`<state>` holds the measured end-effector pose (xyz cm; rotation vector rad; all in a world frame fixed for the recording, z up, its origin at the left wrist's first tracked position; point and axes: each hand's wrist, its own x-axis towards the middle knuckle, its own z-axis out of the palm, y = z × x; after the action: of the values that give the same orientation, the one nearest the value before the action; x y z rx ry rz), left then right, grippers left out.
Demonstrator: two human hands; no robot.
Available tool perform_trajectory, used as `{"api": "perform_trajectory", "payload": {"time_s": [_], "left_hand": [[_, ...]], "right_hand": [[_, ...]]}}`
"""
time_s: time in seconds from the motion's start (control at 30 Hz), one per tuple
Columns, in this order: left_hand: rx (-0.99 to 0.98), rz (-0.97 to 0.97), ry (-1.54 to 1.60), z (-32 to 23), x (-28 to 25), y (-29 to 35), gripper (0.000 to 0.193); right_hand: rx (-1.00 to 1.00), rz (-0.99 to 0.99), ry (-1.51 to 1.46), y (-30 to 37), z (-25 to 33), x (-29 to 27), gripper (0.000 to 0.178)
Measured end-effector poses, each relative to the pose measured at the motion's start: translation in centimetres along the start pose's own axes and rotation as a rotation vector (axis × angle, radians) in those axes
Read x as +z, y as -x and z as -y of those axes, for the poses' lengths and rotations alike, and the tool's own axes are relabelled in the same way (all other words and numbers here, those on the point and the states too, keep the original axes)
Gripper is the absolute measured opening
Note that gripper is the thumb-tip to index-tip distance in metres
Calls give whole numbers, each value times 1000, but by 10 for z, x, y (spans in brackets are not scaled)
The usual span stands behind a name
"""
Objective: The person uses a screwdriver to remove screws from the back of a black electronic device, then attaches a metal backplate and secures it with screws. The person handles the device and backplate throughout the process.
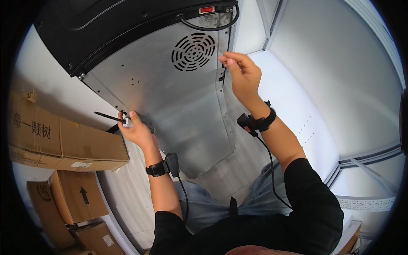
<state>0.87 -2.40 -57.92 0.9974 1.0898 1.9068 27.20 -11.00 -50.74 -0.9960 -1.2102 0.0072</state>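
A black-shafted screwdriver [111, 117] sits gripped in the left hand [137, 129], its shaft pointing left at the lower left edge of the appliance's grey metal back panel [170, 97]. The right hand [241, 72] pinches something small (too tiny to identify) beside the round vent grille [193, 51]. Cardboard boxes [63, 142] lie left.

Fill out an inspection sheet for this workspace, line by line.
Surface: grey metal back panel of an appliance, with a round vent grille.
Job's things: screwdriver at the panel's left edge.
Clutter: cardboard boxes at left.
Hands: left hand grips the screwdriver; right hand raised at the panel's right edge, fingertips pinched, contents too small to tell.
Cables: black cord looping at the top; wrist-device leads.
Surroundings: white walls.
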Motion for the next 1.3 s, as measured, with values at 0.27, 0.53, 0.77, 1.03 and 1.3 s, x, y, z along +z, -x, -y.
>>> {"api": "perform_trajectory", "payload": {"time_s": [0.27, 0.53, 0.77, 1.03, 1.3], "left_hand": [[11, -23, -26, -4, 4, 1, 40], [26, -4, 9, 3, 0, -2, 41], [4, -6, 14, 0, 2, 0, 40], [43, -10, 3, 3, 0, -2, 40], [28, -11, 15, 0, 2, 0, 41]], "right_hand": [[124, -68, -286, -42, -6, -13, 13], [246, -71, -408, -48, -12, -4, 15], [322, -137, -415, -54, -5, 2, 10], [335, -166, -411, -59, -7, 5, 12], [400, -74, -365, -69, -10, -4, 20]]}}
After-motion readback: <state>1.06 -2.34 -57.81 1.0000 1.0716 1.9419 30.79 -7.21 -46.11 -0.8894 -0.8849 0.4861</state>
